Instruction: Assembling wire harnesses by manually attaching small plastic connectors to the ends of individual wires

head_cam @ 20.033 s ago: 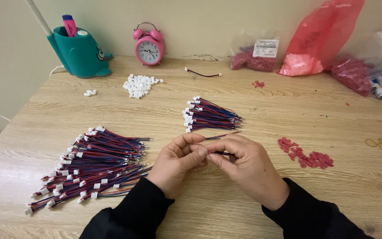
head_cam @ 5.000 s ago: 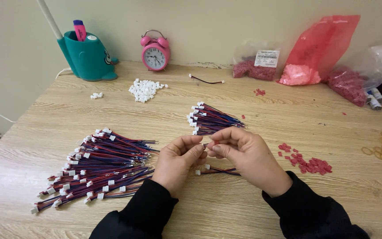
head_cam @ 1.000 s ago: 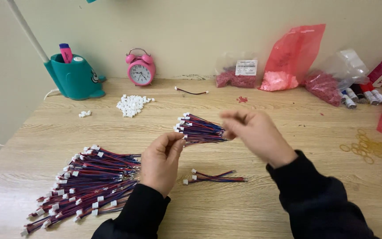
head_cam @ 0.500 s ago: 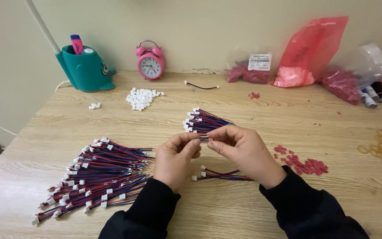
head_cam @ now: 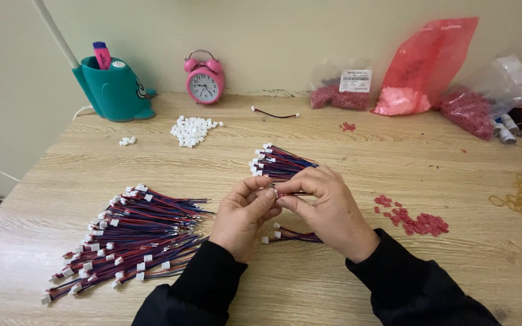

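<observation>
Pinching wire lead (head_cam: 285, 192) between left hand (head_cam: 246, 214), right hand (head_cam: 327, 208)

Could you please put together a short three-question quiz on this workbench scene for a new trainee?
1. True or false: the large wire pile lies on the side of the left hand.
2. What do both hands pinch between their fingertips?
A. a rubber band
B. a thin wire with a small white connector
C. a pen
3. Fill in: the loose red pieces lie on the table beside the ____ hand.

Key:
1. True.
2. B; the right hand meets the left at the wire's end.
3. right
</observation>
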